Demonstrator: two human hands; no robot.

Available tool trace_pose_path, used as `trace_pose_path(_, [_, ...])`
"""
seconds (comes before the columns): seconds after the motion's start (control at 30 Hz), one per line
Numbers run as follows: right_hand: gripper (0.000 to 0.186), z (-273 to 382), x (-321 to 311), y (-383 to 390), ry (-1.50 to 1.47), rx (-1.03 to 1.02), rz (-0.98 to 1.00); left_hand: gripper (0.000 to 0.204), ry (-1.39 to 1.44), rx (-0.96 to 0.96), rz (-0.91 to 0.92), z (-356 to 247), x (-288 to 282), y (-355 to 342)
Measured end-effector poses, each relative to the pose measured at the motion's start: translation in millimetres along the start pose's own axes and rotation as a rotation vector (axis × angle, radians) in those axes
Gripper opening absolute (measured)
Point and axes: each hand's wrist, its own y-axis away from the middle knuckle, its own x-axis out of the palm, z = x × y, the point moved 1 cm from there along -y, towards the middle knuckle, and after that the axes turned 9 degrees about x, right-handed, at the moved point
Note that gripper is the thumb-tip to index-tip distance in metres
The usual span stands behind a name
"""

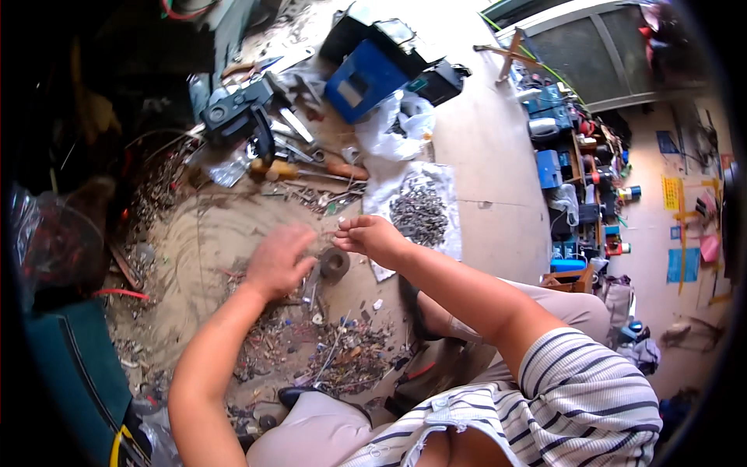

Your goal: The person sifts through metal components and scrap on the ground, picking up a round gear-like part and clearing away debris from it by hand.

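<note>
My right hand is closed in a pinch over the work floor, and a tiny pale bit shows at its fingertips, too small to name. Facing it, my left hand is blurred by motion. Its thumb stands apart from the fingers and nothing shows in the gap. Between and just below the hands sits a round dark ring-shaped piece. To the right of my right hand, a white cloth carries a heap of small metal parts.
Scraps and small parts litter the floor near my legs. Beyond my hands are hand tools, a grey machine, a blue box and a plastic bag. A green case stands left; crowded shelves line the right.
</note>
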Motion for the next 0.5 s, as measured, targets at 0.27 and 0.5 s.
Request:
trace_pose_path(0.27, [0.019, 73.5, -70.5, 3.7, -0.056, -0.242, -0.201, 0.069, -0.338, -0.284, -0.061, 31.4, -5.2, -23.4])
trace_pose_path(0.5, [0.041, 162.6, -105.1, -17.0, 0.378, -0.427, -0.517, 0.048, 0.237, -0.04, 0.025, -22.5, 24.3, 14.3])
